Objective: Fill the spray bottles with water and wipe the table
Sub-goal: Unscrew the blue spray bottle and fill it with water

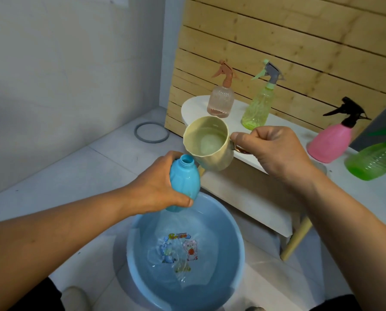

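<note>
grey ring [151, 132] on floor tiles [80, 167]; wooden slat wall [299, 41].

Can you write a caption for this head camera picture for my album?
Left hand holds an open blue bottle over a water basin; right hand tips a cream cup toward it.

Your left hand [158, 187] curled in grip, forearm angled up from lower left; your right hand [270, 149] pinching, wrist bent inward.
</note>
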The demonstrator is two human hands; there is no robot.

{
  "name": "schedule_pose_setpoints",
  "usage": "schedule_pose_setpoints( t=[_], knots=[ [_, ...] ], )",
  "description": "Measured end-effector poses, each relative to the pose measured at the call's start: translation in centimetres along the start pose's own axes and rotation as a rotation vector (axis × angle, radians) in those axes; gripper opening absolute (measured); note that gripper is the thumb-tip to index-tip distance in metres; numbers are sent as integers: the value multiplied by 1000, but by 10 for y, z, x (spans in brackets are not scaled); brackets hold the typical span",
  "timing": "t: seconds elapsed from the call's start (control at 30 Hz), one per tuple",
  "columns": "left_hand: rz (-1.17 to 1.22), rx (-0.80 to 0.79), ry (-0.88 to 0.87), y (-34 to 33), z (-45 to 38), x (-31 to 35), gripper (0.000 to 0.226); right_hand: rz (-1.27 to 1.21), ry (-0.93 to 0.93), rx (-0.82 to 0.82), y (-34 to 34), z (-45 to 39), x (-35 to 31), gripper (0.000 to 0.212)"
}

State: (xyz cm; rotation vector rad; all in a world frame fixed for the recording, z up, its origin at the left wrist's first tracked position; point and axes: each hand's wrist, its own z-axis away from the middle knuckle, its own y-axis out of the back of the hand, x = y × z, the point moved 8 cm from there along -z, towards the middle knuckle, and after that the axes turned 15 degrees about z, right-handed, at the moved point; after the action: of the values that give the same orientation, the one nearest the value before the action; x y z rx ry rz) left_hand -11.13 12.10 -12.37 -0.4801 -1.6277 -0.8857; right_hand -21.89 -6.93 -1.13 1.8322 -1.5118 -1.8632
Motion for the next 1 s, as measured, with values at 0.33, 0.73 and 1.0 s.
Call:
schedule_pose_setpoints(
  t=[0.33,0.73,1.0],
  knots=[
    [-26,8,17,1,0,-3,94,133,40,29,5,4,-10,51],
    [-46,10,15,3,0,-5,93,171,56,46,6,7,-15,49],
    [-55,11,11,3,1,-5,95,194,79,56,7,9,-19,46]
  ],
)
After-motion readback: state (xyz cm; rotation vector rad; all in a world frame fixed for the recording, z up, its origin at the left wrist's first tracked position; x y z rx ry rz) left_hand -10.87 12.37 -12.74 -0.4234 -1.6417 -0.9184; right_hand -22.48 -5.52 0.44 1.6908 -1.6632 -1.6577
